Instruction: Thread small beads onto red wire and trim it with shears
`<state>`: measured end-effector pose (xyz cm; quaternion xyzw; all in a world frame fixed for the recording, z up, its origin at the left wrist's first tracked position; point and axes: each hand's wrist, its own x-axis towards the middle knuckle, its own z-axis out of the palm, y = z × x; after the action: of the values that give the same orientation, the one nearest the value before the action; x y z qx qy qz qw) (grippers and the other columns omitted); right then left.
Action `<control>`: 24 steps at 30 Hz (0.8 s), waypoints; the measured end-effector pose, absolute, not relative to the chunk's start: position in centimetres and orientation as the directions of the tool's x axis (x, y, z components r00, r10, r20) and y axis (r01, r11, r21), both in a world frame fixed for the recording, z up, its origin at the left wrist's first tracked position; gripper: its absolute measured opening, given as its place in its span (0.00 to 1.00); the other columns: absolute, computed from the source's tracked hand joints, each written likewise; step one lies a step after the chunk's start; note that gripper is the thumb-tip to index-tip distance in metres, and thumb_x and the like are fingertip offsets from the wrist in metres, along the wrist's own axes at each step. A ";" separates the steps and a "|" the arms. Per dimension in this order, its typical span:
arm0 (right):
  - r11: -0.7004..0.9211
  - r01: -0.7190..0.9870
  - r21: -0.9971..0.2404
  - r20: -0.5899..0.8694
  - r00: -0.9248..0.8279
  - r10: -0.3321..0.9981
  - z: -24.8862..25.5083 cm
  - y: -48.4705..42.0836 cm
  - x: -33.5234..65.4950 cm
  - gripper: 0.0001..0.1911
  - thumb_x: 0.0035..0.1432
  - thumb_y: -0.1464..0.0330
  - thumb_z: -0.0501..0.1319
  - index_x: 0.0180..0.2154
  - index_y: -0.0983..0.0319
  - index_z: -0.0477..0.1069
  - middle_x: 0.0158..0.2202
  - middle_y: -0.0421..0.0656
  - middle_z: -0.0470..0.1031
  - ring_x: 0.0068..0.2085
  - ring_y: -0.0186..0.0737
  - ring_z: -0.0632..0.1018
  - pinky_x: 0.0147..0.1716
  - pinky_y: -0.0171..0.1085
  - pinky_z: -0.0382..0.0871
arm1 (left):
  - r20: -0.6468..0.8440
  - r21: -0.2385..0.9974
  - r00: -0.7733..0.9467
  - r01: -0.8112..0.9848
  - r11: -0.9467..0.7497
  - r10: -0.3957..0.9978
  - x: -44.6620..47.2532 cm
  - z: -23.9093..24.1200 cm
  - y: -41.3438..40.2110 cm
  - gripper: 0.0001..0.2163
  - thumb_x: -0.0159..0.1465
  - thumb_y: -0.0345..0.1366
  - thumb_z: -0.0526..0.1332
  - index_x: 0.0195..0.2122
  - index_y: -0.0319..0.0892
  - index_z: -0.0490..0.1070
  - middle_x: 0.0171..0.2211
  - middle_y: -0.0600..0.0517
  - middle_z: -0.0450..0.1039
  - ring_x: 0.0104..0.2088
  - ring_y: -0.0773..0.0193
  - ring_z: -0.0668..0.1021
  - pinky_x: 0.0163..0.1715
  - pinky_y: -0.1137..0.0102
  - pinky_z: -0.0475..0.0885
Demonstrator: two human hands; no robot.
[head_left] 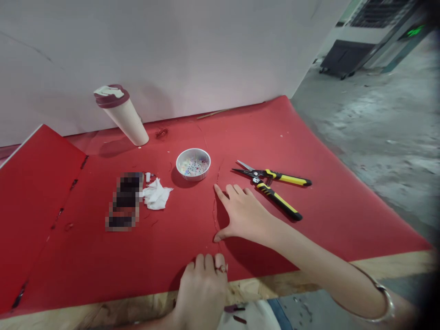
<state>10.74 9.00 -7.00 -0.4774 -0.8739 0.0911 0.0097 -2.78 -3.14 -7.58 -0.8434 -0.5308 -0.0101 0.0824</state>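
Red-covered table (343, 229) against a pale wall (206, 55), two hands over a thin strand

The table reaches from the wall to a bare wooden edge (275, 284) on the near side. The right hand (244, 213) comes in from the right, palm down; the left hand (203, 284) sits at the near edge, the two apart. Yellow-and-black shears (280, 201) lie beyond the right hand to its right, blades parted and pointing left. A small round bowl (208, 170) stands ahead and to the left of that hand.

The fine reddish strand (214, 211) lies on the table just left of the right hand, its long axis running away from the person and bowing slightly left. The right hand is nearer its middle, the left hand its near end. The right index finger (220, 195) and thumb (222, 234) are spread wide, their tips at the strand. The left fingers are bent downward; whether they pinch the strand, I cannot tell.
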 end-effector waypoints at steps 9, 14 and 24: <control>0.550 0.823 -0.144 -0.003 -0.556 0.831 -7.7 8.9 10.9 0.59 0.36 0.37 0.55 0.59 0.75 0.56 0.36 0.55 0.68 0.37 0.53 0.67 0.34 0.46 0.60 | 0.041 -0.179 0.361 0.920 -0.349 0.932 -2.3 -8.0 -1.9 0.08 0.56 0.29 0.61 0.38 0.38 0.74 0.21 0.52 0.70 0.21 0.63 0.75 0.17 0.72 0.69; 0.548 0.825 -0.142 -0.009 -0.554 0.832 -7.5 9.0 10.9 0.58 0.35 0.37 0.57 0.59 0.72 0.56 0.36 0.54 0.68 0.38 0.53 0.68 0.36 0.45 0.59 | -0.037 -0.155 0.371 0.915 -0.372 0.928 -2.4 -7.9 -1.7 0.13 0.54 0.23 0.58 0.39 0.37 0.74 0.21 0.51 0.70 0.21 0.61 0.75 0.18 0.70 0.70; 0.523 0.840 -0.143 -0.065 -0.535 0.842 -7.2 8.9 10.7 0.55 0.40 0.42 0.57 0.59 0.76 0.55 0.38 0.56 0.68 0.40 0.54 0.68 0.38 0.47 0.60 | -0.082 -0.130 0.285 0.947 -0.293 0.955 -2.2 -7.2 -0.7 0.08 0.60 0.28 0.56 0.38 0.39 0.73 0.23 0.51 0.71 0.24 0.62 0.76 0.20 0.72 0.69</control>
<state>10.67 8.90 -7.19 -0.4821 -0.8726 0.0786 0.0063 -2.23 -0.72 -7.17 -0.8010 -0.5937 0.0717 0.0279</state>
